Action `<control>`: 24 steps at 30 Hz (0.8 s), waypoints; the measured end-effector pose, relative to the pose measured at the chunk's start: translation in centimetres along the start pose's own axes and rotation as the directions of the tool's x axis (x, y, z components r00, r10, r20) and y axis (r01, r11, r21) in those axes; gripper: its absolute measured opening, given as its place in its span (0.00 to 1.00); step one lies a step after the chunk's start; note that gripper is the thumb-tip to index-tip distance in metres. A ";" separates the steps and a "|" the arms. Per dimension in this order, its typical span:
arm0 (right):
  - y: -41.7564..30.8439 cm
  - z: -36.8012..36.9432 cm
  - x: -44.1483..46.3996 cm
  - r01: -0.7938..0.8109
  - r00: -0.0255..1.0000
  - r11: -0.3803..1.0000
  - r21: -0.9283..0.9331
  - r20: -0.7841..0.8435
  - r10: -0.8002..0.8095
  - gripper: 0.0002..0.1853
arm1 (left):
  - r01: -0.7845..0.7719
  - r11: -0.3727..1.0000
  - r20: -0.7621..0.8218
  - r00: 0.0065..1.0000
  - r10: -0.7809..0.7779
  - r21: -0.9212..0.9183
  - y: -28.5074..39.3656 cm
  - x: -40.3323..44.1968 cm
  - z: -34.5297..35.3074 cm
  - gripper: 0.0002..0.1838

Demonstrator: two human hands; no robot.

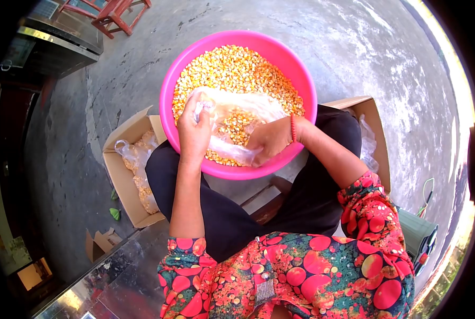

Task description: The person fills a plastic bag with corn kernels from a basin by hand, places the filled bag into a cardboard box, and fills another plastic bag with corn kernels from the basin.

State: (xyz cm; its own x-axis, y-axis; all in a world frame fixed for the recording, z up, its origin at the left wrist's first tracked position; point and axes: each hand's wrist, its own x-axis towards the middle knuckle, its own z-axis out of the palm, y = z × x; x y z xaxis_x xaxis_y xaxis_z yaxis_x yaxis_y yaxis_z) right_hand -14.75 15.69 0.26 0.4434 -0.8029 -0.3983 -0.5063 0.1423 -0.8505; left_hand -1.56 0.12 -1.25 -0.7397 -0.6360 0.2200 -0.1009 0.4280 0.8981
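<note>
plastic, thin and see-through, is what i have on my feed: the bag (pixel 242 99) lies in the pink tub (pixel 285 58), on top of loose corn (pixel 232 61), its mouth slack and more corn showing within it. the left hand (pixel 196 125) pinches gathered film at the bag's left edge between thumb and fingers. the right hand (pixel 273 139) dips to the near right side of the mouth, fingers bunched and bent downward; their tips are hidden from me, so i cannot tell whether they press together on anything. i judge the film light, limp and a bit slippery, apt to fold over on itself, while any corn inside should make it sag, heavy low down. i would take a bunched fold of the rim, as a single layer may stretch or tear, and steady the bottom from beneath. the corn itself looks hard, dry and quick to roll, better cupped than pinched. for room, the tub's near rim runs close to the knees (pixel 333 127), with one box (pixel 121 183) at the left and another box (pixel 378 135) at the right, so i would keep the elbows tucked. beyond the far rim, concrete floor (pixel 349 53) stretches wide, and lifting upward looks easiest.
</note>
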 end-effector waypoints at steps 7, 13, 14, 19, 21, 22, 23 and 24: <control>0.3 -1.3 -0.9 0.304 0.945 0.912 0.276 -0.207 -0.252 0.17 | -0.029 0.999 0.122 0.992 0.025 0.032 0.7 -0.4 0.1 0.28; 3.2 -5.6 -3.6 0.241 0.554 0.906 0.348 -0.816 0.165 0.12 | 0.080 0.997 0.319 0.944 -0.079 0.008 1.9 -0.9 0.4 0.34; 4.9 -5.7 -3.6 0.133 0.444 0.945 0.297 -0.871 0.211 0.13 | 0.073 0.997 0.312 0.948 -0.071 0.002 1.9 -0.9 0.4 0.35; 5.4 -5.3 -5.0 -0.245 0.534 0.923 0.296 -0.754 0.383 0.20 | 0.130 0.991 0.289 0.948 -0.132 0.028 1.5 -0.7 0.1 0.34; 3.7 -4.9 -5.5 -0.375 0.615 0.886 0.272 -0.643 0.457 0.23 | 0.086 0.995 0.260 0.961 -0.094 0.043 1.3 -0.8 0.0 0.34; 4.3 -5.0 -5.3 -0.376 0.615 0.886 0.272 -0.642 0.458 0.23 | 0.072 0.996 0.246 0.966 -0.082 0.048 1.3 -0.9 0.0 0.34; 5.3 -5.5 -5.1 -0.440 0.694 0.898 0.021 -0.627 0.354 0.20 | 0.058 0.997 0.233 0.970 -0.068 0.053 1.4 -0.8 -0.1 0.34; 5.6 -5.7 -5.0 -0.464 0.772 0.854 -0.234 -0.580 0.261 0.17 | 0.056 0.997 0.233 0.970 -0.067 0.052 1.2 -0.7 0.0 0.34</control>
State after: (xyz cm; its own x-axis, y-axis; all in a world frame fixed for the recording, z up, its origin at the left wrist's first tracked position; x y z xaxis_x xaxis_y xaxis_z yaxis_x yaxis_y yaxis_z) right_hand -24.03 17.19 -0.55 -0.2188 -0.9182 -0.3301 -0.8114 0.3592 -0.4612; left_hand -1.14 1.09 -0.38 -0.8657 -0.4964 0.0648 -0.1767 0.4241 0.8882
